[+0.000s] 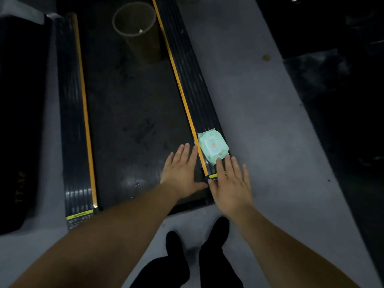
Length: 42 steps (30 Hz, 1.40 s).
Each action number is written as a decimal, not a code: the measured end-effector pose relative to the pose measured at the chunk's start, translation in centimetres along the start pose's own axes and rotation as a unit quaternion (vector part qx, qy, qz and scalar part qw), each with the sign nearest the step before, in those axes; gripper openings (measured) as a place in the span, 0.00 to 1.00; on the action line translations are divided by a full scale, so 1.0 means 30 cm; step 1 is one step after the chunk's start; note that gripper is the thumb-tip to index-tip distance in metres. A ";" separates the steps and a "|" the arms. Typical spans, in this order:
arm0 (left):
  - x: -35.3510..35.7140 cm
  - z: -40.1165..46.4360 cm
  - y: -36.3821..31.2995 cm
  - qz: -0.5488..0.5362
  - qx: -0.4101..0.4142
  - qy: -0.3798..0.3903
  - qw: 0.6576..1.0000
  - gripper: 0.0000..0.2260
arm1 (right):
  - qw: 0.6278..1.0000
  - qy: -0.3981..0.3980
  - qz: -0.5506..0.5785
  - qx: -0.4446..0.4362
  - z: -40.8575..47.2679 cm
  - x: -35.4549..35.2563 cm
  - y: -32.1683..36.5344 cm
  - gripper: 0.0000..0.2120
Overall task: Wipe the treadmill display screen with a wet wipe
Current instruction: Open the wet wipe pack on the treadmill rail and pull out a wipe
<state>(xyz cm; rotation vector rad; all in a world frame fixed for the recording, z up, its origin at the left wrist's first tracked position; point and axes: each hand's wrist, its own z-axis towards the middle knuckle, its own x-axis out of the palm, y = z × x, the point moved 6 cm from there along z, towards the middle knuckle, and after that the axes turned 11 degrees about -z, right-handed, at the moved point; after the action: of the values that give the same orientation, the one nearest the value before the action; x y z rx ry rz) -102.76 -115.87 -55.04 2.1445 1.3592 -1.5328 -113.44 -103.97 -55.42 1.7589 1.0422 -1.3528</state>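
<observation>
A pale green pack of wet wipes point(213, 146) with a white flip lid lies on the treadmill's right side rail point(195, 80), near its rear end. My right hand point(230, 181) hovers just behind the pack, fingers spread, its fingertips at the pack's near edge and holding nothing. My left hand point(181, 173) is stretched flat over the rear of the black running belt point(128, 113), left of the pack, empty too. The treadmill's display screen is outside the view.
A tall brown cylindrical bin point(137, 30) stands on the belt farther ahead. The left side rail point(76, 121) has a yellow stripe. Another black machine point(18, 113) lies at the far left. Grey floor point(270, 132) runs along the right. My black shoes point(216, 229) stand behind the treadmill.
</observation>
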 end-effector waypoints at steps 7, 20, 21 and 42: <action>0.218 0.370 0.085 -0.054 -0.011 -0.035 0.998 0.58 | 0.995 -0.020 0.056 0.074 0.283 0.295 -0.108 0.35; 0.645 0.846 0.234 -0.080 0.030 -0.030 0.996 0.49 | 0.988 -0.020 0.087 0.123 0.673 0.801 -0.144 0.34; 0.656 0.860 0.241 -0.080 0.031 -0.029 0.996 0.49 | 0.990 -0.024 0.075 0.119 0.688 0.815 -0.145 0.34; 0.688 0.926 0.285 -0.128 0.012 -0.032 0.991 0.58 | 0.971 -0.049 0.155 0.175 0.858 0.787 -0.350 0.18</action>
<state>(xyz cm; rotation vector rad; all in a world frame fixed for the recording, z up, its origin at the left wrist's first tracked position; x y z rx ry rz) -113.63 -125.59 -87.58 1.9753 1.6556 -1.6989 -130.55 -117.21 -84.77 1.9838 0.4651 -1.4660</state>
